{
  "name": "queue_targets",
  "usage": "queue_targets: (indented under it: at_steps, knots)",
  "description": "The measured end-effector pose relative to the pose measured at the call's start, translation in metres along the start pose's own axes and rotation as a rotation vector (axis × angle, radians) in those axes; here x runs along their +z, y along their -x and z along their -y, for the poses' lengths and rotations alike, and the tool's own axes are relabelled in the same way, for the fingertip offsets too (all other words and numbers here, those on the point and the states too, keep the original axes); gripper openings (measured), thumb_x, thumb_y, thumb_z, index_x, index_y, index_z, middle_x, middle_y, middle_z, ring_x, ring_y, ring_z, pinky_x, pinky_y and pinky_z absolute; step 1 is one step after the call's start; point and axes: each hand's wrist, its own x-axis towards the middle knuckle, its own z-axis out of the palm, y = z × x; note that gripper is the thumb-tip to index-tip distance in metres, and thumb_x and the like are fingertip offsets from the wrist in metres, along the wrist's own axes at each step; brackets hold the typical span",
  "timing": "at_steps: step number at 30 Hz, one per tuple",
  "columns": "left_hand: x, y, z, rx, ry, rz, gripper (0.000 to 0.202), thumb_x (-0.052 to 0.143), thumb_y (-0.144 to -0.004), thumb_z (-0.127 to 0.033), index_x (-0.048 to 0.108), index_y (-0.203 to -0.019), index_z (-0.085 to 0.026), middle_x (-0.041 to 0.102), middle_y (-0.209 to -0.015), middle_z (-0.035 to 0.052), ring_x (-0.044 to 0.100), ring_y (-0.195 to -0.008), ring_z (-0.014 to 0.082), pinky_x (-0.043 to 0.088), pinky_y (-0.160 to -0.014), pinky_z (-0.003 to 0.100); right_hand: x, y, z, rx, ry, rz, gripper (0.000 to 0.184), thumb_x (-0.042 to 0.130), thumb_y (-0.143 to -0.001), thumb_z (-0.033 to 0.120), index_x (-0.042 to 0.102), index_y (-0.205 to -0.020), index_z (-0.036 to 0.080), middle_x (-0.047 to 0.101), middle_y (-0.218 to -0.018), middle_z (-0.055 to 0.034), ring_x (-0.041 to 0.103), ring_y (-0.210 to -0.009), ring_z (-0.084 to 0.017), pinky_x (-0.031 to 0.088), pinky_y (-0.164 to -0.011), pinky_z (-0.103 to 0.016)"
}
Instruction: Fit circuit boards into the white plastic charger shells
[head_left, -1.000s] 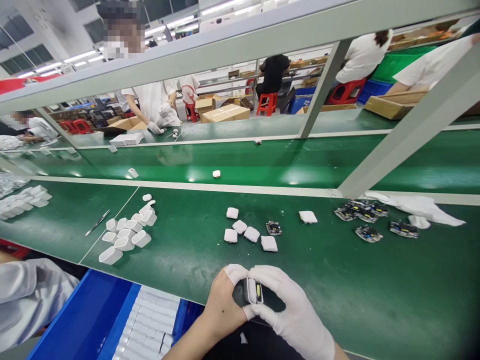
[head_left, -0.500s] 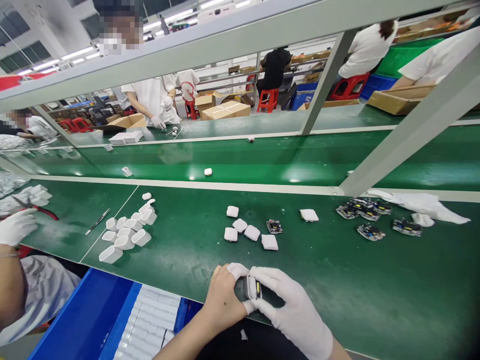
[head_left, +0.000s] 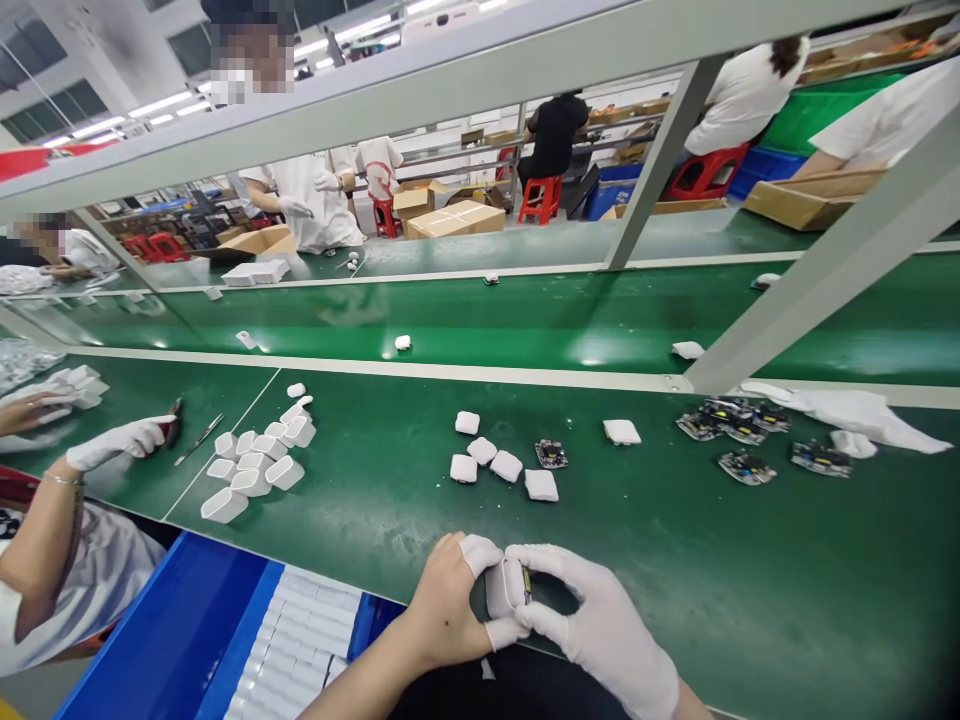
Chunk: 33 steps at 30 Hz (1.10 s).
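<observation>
A white plastic housing (head_left: 498,594) is pinched between the thumb and fingers of my left hand (head_left: 450,600), which wears finger cots. At the housing's right-hand mouth is a circuit board (head_left: 527,584) with a yellow part, mostly hidden. My gloved right hand (head_left: 600,620) closes its thumb and fingertips around that board's edges. Beyond my hands lie several white square caps (head_left: 505,466) and a loose circuit board (head_left: 552,453). More white housings (head_left: 250,482) stand grouped to the left.
Several circuit boards (head_left: 731,420) and a white cloth (head_left: 862,408) lie at right. A blue bin (head_left: 180,620) with white parts sits below the bench edge. Tweezers (head_left: 199,440) lie near a co-worker's gloved hand (head_left: 124,442). A slanted post (head_left: 810,250) rises beside the green conveyor (head_left: 540,325).
My hands have turned the housing slightly, showing more of its side and less of the board. The co-worker's gloved hand has moved right with the red-handled pliers. Parts on the conveyor have shifted left.
</observation>
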Motion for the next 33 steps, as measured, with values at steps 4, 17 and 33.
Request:
queue_targets:
  at_steps: [4,17,33]
  knots:
    - [-0.001,-0.002,-0.014,-0.113,0.146,-0.008,0.027,0.059,-0.068,-0.026,0.049,-0.092,-0.02,0.057,-0.082,0.0041,0.054,-0.072,0.0189,0.045,-0.066,0.031,0.007,-0.002,-0.001,-0.19,-0.007,-0.081,0.021,0.064,-0.079,0.032,0.064,-0.097,0.022,0.065,-0.095,-0.004,0.062,-0.085,-0.021,0.051,-0.079,-0.032]
    - [0.017,-0.002,-0.022,-0.052,-0.099,-0.025,0.014,0.05,-0.063,-0.014,0.044,-0.073,-0.023,0.058,-0.065,0.0024,0.053,-0.056,0.0182,0.036,-0.051,0.029,0.02,-0.008,0.012,-0.325,0.407,-0.207,0.026,0.05,-0.081,0.034,0.045,-0.059,0.021,0.049,-0.053,0.0011,0.047,-0.047,-0.013,0.033,-0.047,-0.024]
    - [0.014,0.004,-0.024,-0.337,-0.164,0.067,0.023,0.054,-0.051,-0.013,0.039,-0.064,-0.024,0.058,-0.057,-0.0004,0.056,-0.046,0.0197,0.024,-0.044,0.028,0.025,-0.017,0.007,-0.21,0.168,-0.146,0.016,0.053,-0.075,0.022,0.045,-0.061,0.021,0.052,-0.047,0.0048,0.047,-0.043,-0.011,0.034,-0.044,-0.021]
